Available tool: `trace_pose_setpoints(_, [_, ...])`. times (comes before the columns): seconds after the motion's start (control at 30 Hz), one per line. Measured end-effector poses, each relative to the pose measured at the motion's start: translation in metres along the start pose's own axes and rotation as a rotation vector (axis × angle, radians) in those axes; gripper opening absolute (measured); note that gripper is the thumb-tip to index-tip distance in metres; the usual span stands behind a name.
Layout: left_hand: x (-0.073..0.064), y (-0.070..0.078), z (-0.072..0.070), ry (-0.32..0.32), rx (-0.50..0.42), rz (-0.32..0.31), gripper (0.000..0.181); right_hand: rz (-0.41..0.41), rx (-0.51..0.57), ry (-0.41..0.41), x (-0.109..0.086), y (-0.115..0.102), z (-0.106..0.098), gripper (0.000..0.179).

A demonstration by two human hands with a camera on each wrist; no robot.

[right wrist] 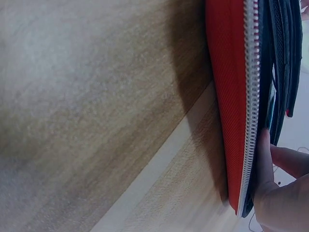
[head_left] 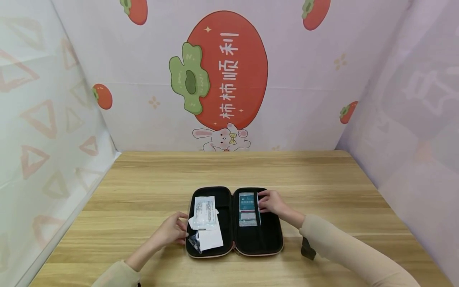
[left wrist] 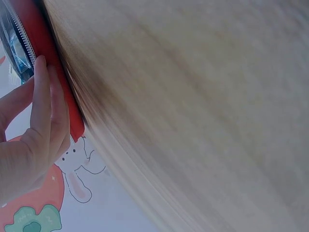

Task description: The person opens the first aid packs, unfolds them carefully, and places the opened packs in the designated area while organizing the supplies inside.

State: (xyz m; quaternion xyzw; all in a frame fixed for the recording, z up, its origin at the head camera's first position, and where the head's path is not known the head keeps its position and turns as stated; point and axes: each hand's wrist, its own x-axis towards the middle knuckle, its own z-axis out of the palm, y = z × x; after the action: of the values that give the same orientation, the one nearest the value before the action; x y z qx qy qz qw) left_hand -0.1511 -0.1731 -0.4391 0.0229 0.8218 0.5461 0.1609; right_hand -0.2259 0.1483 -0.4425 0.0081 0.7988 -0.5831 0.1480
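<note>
A zip case with a black inside and a red outer wall lies spread open on the table. My left hand grips the left rim, its fingers against the red wall in the left wrist view. In that half lie a printed white packet, a blank white packet and a small clear bag with dark contents. Teal sachets sit under a black strap in the right half. My right hand pinches the edge of a sachet beside this strap, its fingertips partly hidden.
The wooden table runs back to a printed cloth wall, with more cloth on both sides. A dark strap-like piece shows by the right sleeve. A zipper edges the case.
</note>
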Motion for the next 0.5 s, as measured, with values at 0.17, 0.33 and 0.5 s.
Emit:
trace_pose_setpoints(0.17, [-0.0001,0.0000,0.0000,0.001,0.000,-0.002,0.051,-0.007,0.012,0.001,-0.0009,-0.0005,0.0007,0.036])
trace_pose_setpoints(0.33, [-0.0002,0.0016,0.0000,0.001,-0.002,-0.001,0.051,-0.010,-0.003,0.004,-0.0013,-0.0009,0.0007,0.036])
trace_pose_setpoints(0.5, [0.0005,0.0010,-0.0001,-0.003,-0.005,0.002,0.051,-0.013,-0.004,-0.005,0.0007,0.0010,-0.0004,0.037])
